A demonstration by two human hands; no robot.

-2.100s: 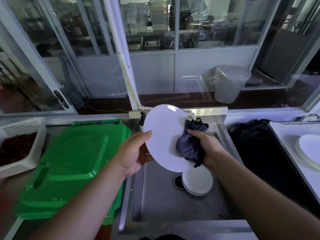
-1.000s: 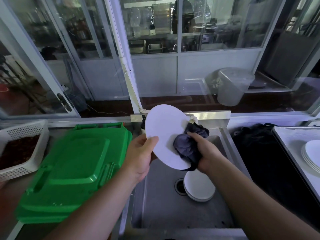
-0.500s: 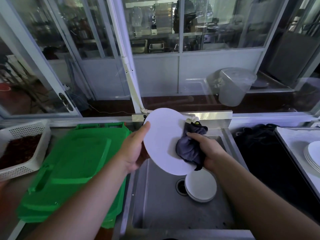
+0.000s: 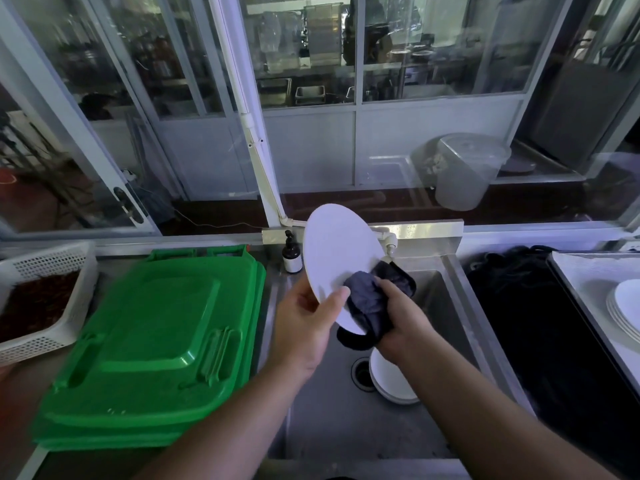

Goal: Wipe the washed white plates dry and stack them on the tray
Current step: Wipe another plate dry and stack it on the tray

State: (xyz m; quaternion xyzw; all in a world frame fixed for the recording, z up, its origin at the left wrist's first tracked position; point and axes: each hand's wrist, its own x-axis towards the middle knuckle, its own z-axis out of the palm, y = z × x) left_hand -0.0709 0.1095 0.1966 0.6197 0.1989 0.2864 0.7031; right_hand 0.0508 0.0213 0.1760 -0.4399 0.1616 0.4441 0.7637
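A round white plate stands tilted on edge above the sink. My left hand holds its lower left rim, thumb on the face. My right hand grips a bunched dark cloth and presses it against the plate's lower right part. More white plates lie in the sink by the drain, partly hidden by my right arm. A stack of white plates rests on the tray at the far right.
Stacked green plastic lids fill the counter left of the sink. A white perforated basket sits at far left. A small dark bottle and the tap stand behind the sink. A black mat lies between sink and tray.
The cloth and my right hand have slid down to the plate's lower edge. My left hand has shifted its hold lower on the rim, and the plate now stands more upright.
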